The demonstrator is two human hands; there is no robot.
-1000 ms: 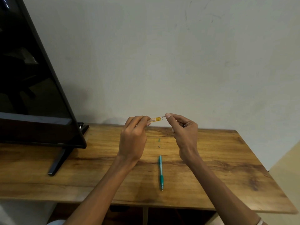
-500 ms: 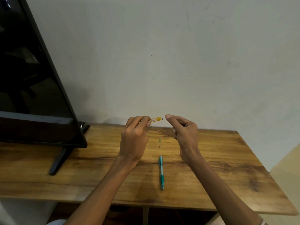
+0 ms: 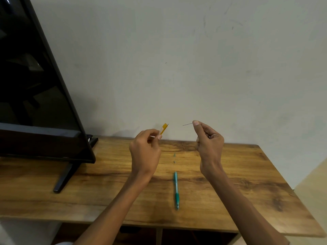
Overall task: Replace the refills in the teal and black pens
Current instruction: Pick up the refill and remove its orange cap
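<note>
Hands apart above wooden table (image 3: 230, 174).
Left hand (image 3: 145, 149) pinching small yellow refill case (image 3: 163, 129), tilted up-right; right hand (image 3: 208, 138) pinching thin dark lead (image 3: 187, 124), pointing left; teal pen (image 3: 176, 190) lying lengthwise, tip toward viewer.

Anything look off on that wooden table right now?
Two tiny greenish bits lie loose on the brown wooden table, just beyond the far end of the teal pen. They could roll away. I cannot tell what they are.

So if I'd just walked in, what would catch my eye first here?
Probably the two raised hands above the wooden table: the left hand pinches a small yellow lead case, and the right hand pinches a hair-thin lead, with a gap between them. Below lies a teal pen, and a big dark TV screen fills the left side.
</note>
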